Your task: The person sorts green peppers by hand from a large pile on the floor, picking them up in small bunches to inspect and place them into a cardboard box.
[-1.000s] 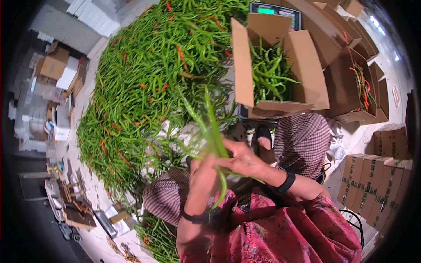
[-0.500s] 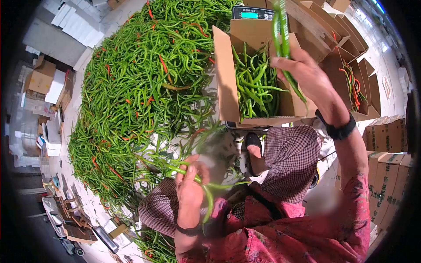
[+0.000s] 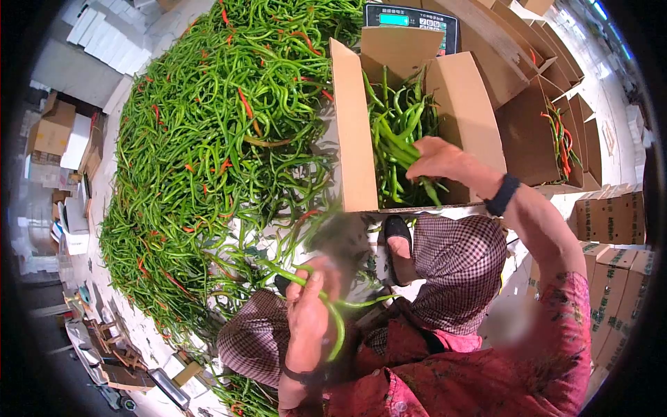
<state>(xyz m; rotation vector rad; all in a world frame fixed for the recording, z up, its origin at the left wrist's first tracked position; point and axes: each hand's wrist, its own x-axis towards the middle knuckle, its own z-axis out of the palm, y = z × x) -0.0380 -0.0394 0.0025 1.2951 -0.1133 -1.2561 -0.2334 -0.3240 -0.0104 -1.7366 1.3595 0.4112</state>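
My left hand (image 3: 307, 311), above my lap beside the big pile, is closed around a few long green chili peppers (image 3: 336, 326), whose ends stick out on both sides. Inside the open cardboard box (image 3: 356, 132), my right hand (image 3: 445, 163) grips a small bunch of green chili peppers (image 3: 394, 142). They lie right over the other green peppers in the box, and some of my fingertips are hidden. A large heap of green chili peppers (image 3: 208, 139), dotted with red ones, spreads over the floor to the left.
A weighing scale (image 3: 394, 19) with a lit display stands behind the box. To the right, another open carton (image 3: 521, 132) holds some red and green peppers (image 3: 560, 142). Printed cartons (image 3: 615, 292) are stacked at far right. My checked knees (image 3: 462, 271) are just below the box.
My right hand has come down from above the box's right side into it, with the peppers now low over the contents. The left hand still holds its peppers, nearly unmoved.
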